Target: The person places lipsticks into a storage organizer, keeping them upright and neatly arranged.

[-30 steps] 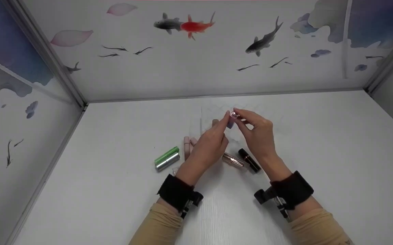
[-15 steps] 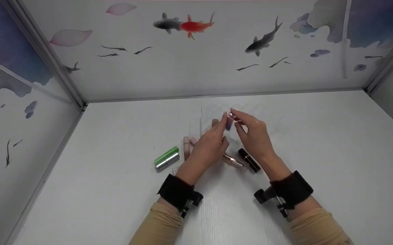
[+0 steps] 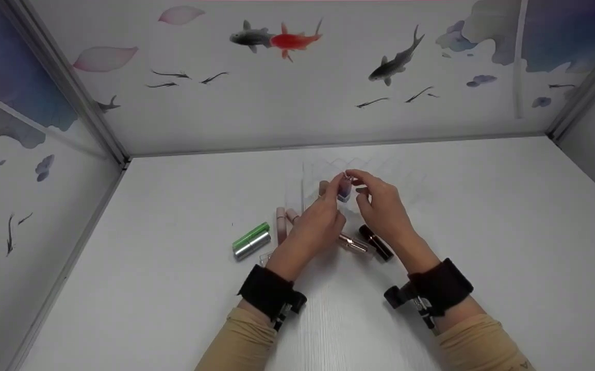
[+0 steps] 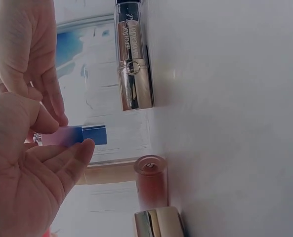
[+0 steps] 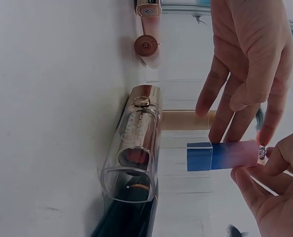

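A small lipstick tube, pink fading to blue with a silver ornament on one end, is held above the table between both hands. My left hand pinches its body with thumb and fingertips; in the left wrist view the blue end points away from the palm. My right hand has its fingertips at the ornamented end. In the right wrist view, one right fingertip lies at the silver ornament and another touches the tube's side. Below the hands lie a rose-gold lipstick with a clear cap and a black lipstick.
Left of my left wrist lie a green tube, a silver tube and a pink tube. A beige tube shows behind the left hand. A faint transparent sheet or tray lies near the back wall.
Both hands have shifted slightly left with the lipstick tube. It now hangs a little lower, showing more of its body, and the right fingers have moved over its ornamented end.
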`<control>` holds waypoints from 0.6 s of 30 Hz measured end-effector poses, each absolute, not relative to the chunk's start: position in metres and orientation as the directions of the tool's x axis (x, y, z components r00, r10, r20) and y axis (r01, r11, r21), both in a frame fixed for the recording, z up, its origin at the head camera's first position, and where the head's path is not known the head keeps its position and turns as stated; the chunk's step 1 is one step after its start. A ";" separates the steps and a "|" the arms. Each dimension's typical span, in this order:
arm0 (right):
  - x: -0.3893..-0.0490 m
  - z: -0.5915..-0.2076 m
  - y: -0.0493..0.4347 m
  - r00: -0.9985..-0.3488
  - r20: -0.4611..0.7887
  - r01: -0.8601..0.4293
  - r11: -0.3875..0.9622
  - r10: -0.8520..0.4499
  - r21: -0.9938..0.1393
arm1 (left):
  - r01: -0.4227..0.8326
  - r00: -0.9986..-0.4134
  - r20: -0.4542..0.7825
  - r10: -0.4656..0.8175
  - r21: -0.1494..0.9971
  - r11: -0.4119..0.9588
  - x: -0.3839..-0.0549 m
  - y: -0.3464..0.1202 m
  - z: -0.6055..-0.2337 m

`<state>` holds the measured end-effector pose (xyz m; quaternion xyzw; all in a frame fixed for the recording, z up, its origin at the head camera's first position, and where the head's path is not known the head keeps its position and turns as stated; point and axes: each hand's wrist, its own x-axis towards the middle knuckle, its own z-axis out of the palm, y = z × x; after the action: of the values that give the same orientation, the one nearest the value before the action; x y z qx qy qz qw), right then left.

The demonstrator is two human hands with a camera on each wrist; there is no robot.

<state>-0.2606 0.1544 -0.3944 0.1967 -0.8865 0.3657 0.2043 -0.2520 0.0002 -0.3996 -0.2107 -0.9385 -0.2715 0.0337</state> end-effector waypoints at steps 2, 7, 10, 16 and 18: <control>-0.261 -0.394 0.155 -0.841 0.503 -0.497 0.652 -0.199 -0.572 | 0.413 -0.909 0.174 0.379 0.500 0.761 -0.252 0.000 -0.399; -0.261 -0.394 0.155 -0.836 0.513 -0.501 0.650 -0.193 -0.571 | 0.431 -0.901 0.186 0.392 0.495 0.754 -0.251 -0.001 -0.399; -0.262 -0.394 0.155 -0.837 0.512 -0.499 0.652 -0.192 -0.571 | 0.442 -0.896 0.196 0.398 0.491 0.751 -0.250 -0.002 -0.399; -0.262 -0.395 0.155 -0.856 0.474 -0.479 0.666 -0.209 -0.571 | 0.451 -0.891 0.201 0.407 0.490 0.746 -0.251 -0.002 -0.402; -0.261 -0.396 0.156 -0.864 0.454 -0.469 0.675 -0.217 -0.570 | 0.455 -0.889 0.201 0.411 0.487 0.746 -0.250 -0.001 -0.403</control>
<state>-0.2611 0.1561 -0.3960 0.1909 -0.8978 0.3552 0.1771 -0.2505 -0.0013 -0.4027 -0.2318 -0.9334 -0.2709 0.0405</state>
